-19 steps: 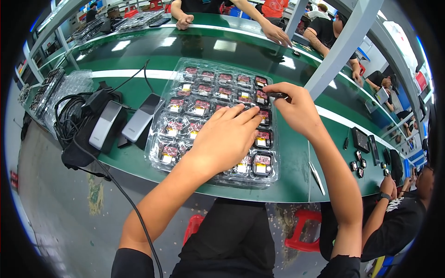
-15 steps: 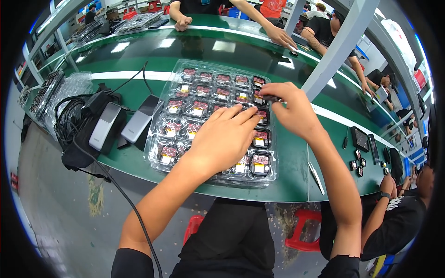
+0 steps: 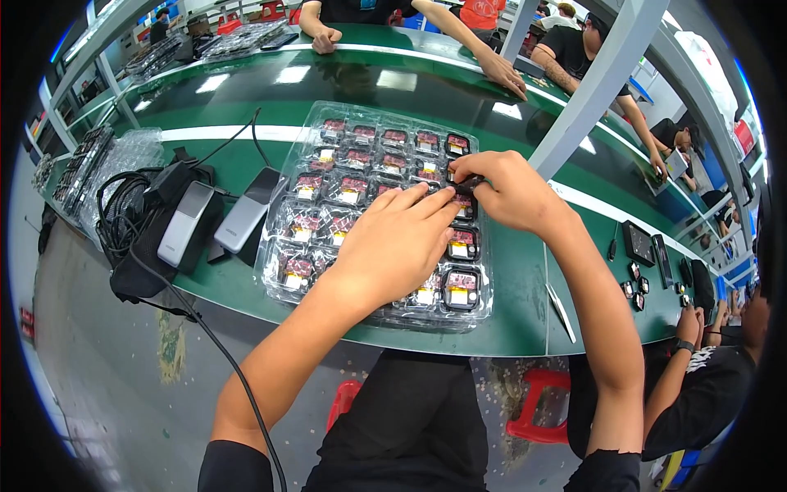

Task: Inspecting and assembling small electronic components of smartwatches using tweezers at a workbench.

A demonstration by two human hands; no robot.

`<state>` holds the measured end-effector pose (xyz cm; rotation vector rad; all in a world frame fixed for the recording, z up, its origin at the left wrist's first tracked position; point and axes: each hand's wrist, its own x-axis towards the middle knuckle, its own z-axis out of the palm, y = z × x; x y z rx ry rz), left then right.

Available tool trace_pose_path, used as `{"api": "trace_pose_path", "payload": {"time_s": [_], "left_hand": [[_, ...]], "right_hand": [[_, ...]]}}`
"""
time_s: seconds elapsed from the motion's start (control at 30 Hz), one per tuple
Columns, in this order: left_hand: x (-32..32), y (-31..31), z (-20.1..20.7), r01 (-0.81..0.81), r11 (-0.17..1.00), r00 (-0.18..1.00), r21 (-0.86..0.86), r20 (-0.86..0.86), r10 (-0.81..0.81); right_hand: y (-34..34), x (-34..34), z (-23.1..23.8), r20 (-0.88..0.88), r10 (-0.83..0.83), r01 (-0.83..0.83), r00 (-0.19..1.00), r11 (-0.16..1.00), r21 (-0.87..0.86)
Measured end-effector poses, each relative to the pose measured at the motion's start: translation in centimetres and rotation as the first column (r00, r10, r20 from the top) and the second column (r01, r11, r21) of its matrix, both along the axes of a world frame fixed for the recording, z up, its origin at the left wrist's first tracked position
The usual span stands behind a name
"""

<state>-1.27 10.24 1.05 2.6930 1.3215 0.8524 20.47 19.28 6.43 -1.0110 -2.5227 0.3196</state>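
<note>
A clear plastic blister tray (image 3: 484,307) lies on the green bench in front of me, its pockets holding rows of small square electronic modules (image 3: 461,289) with red, white and yellow faces. The modules in the right-hand column sit in black frames. My left hand (image 3: 393,246) rests flat over the tray's middle, fingers stretched out, covering several pockets. At the right-hand column, my right hand (image 3: 515,195) pinches a small dark piece (image 3: 464,185) over a pocket, close to my left fingertips. Its exact kind is mostly hidden by the fingers.
Two grey-and-black box-shaped devices (image 3: 188,223) and coiled black cables (image 3: 123,197) stand left of the tray. Tweezers (image 3: 561,312) lie to its right. Further right are a black box (image 3: 638,243) and small parts. A metal post (image 3: 602,74) rises beyond my right hand. Co-workers sit around.
My right hand has moved slightly left and down with the dark piece, closer to the tray pocket. My left hand stays put. Across the bench, a co-worker's hand has shifted slightly.
</note>
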Motion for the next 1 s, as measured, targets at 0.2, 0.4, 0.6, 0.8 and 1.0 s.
{"api": "trace_pose_path", "payload": {"time_s": [0.2,0.4,0.6,0.8,1.0], "left_hand": [[-0.1,0.0,0.0,0.001,1.000,1.000,0.002,-0.001,-0.001],[0.0,0.0,0.3,0.003,1.000,1.000,-0.003,-0.001,-0.003],[0.0,0.0,0.2,0.005,1.000,1.000,-0.011,-0.004,-0.005],[-0.2,0.0,0.4,0.005,1.000,1.000,-0.015,0.005,-0.005],[-0.6,0.0,1.3,0.067,0.997,0.979,-0.045,0.197,-0.057]], "right_hand": [[0.1,-0.1,0.7,0.051,0.005,-0.001,0.999,0.996,-0.084],[0.3,0.3,1.0,0.016,-0.048,0.050,0.999,0.976,-0.211],[-1.4,1.1,0.2,-0.252,-0.026,-0.004,0.967,0.993,-0.118],[-4.7,0.2,0.3,-0.326,-0.115,0.092,0.939,0.992,-0.086],[-5.3,0.8,0.0,-0.392,-0.227,0.199,0.891,0.974,-0.112]]}}
